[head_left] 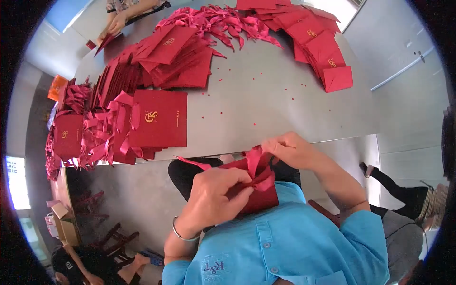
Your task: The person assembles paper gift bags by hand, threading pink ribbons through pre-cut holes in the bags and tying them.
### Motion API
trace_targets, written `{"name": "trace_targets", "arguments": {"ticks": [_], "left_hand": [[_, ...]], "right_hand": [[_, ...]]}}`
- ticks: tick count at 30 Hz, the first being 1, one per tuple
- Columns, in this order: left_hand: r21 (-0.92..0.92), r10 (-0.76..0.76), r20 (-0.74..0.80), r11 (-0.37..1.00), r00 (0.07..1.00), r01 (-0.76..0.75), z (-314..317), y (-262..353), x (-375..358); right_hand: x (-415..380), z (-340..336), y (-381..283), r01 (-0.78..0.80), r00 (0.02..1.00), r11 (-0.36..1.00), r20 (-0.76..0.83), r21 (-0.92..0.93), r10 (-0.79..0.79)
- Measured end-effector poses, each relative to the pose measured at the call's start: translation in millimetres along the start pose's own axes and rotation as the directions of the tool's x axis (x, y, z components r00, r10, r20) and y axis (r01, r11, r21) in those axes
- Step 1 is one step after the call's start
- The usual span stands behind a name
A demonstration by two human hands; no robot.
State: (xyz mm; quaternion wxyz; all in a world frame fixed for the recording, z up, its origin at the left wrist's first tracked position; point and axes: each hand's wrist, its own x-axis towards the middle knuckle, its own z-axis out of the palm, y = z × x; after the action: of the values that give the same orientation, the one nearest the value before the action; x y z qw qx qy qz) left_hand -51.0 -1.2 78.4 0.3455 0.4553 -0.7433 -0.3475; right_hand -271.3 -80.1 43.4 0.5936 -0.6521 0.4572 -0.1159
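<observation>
A dark red paper bag (260, 200) rests against my lap, below the table's front edge. Bright pink-red ribbon (254, 161) loops at its top, and one loose ribbon end points left. My left hand (219, 194), with a bracelet on the wrist, pinches the ribbon at the bag's opening between thumb and fingers. My right hand (288, 148) is closed on the ribbon at the upper right of the bag, its fingertips partly hidden.
Ribboned red bags (159, 118) are stacked on the table (247, 99) at left. A ribbon pile (218, 21) lies at the back, more bags (311, 42) at back right. A co-worker's hands (114, 26) hold a red piece at upper left. Other people sit lower left and right.
</observation>
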Motion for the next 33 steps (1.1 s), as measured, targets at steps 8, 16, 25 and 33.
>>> {"name": "trace_targets", "arguments": {"ticks": [8, 16, 25, 33], "left_hand": [[-0.025, -0.046, 0.083, 0.999, 0.995, 0.048, -8, -13, 32], [0.054, -0.241, 0.119, 0.970, 0.963, 0.236, 22, -84, 84], [0.127, -0.284, 0.166, 0.956, 0.944, 0.265, 16, -81, 91], [0.202, -0.265, 0.180, 0.952, 0.947, 0.228, 15, -80, 95]], "right_hand": [[16, 0, -14, 0.248, 0.907, 0.768, 0.136, 0.590, -0.397], [74, -35, 7, 0.169, 0.975, 0.984, -0.158, 0.062, -0.157], [89, -41, 8, 0.161, 0.937, 0.987, -0.312, -0.007, -0.155], [105, -29, 16, 0.194, 0.834, 0.966, -0.490, -0.170, -0.253]]}}
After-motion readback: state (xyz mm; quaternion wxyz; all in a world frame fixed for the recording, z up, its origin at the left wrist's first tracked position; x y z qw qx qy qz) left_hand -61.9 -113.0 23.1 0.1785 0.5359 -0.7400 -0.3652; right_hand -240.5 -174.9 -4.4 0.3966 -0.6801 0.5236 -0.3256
